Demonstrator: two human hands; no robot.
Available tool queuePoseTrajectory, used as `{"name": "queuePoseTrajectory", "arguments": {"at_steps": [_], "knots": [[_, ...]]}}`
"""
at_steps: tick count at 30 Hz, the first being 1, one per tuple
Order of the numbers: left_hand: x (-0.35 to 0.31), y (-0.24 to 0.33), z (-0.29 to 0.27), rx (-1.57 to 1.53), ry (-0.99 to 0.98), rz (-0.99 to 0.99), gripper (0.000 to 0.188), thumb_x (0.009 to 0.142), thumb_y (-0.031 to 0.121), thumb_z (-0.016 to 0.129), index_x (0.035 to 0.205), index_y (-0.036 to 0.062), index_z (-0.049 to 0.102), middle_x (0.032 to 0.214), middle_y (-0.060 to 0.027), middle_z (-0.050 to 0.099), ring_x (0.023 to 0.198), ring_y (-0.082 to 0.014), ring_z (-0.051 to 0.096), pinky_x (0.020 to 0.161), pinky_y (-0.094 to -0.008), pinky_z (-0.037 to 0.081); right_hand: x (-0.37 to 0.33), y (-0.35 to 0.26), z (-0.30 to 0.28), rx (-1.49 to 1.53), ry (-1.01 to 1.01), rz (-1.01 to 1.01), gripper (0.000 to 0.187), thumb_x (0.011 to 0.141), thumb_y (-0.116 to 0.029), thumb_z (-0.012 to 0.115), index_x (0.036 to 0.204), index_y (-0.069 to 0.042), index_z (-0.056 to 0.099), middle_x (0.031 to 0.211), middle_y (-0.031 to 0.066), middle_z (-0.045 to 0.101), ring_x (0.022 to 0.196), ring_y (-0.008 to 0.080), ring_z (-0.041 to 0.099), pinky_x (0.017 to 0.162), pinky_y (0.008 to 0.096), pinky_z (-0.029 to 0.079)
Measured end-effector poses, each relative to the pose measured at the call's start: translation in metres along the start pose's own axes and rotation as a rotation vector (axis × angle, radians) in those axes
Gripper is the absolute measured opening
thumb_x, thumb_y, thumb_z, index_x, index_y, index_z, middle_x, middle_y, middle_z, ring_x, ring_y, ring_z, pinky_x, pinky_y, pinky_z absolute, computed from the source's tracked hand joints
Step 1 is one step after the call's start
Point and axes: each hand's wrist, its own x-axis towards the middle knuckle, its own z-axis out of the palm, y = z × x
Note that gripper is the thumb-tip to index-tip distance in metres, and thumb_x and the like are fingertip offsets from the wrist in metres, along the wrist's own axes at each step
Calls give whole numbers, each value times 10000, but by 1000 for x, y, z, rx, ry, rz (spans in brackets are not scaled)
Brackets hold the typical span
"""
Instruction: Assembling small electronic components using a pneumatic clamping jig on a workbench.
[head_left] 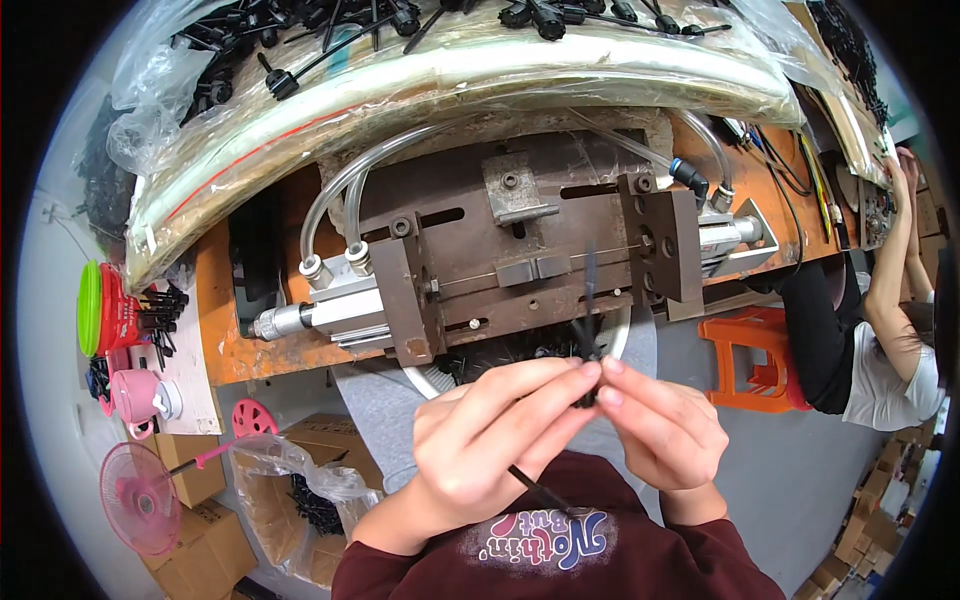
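Observation:
My left hand (500, 430) and my right hand (665, 420) meet at the fingertips in front of the metal fixture. Between them they pinch a small black plastic part with thin stems (589, 325), which point up and away from me; my fingers hide its lower body. A black rod (537, 488) sticks out below my left hand, and whether it belongs to the same part I cannot tell. Just beyond the hands stands the brown metal fixture (510, 300), with a small split block (533, 270) at its middle. Under its near edge, a pale round basin (432, 382) holds black parts.
Silver air cylinders (350, 318) with clear hoses (325, 205) flank the fixture on the orange bench (222, 345). Behind it, a plastic-covered ledge (450, 70) bears many black parts (545, 18). A pink fan (140, 497) and cardboard boxes (205, 550) are left; an orange stool (745, 350) and a co-worker (885, 375) right.

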Motion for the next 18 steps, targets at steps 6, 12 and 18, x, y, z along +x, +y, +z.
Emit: {"name": "queuePoseTrajectory", "arguments": {"at_steps": [6,12,18], "knots": [[-6,-10,9,425,-68,-8,269,663,104,807,908,46,711,1115,-121,683,565,-153,611,517,-235,479,-2,5,-1,93,126,76,374,724,121,700,1082,25,650,1111,219,652,864,266,710,689,301,589],[2,-12,12,591,-102,50,230,699,141,788,898,57,711,1110,-63,694,469,-128,528,446,-245,395,-10,9,-9,188,56,25,595,1008,-358,398,1378,105,340,1218,351,537,1004,430,648,906,475,509],[8,-8,10,561,-137,11,232,698,137,789,902,58,709,1120,-76,689,495,-138,554,468,-249,420,-17,10,-4,390,190,113,746,1007,-451,345,1485,49,65,1364,343,407,1165,430,553,953,408,493]]}}
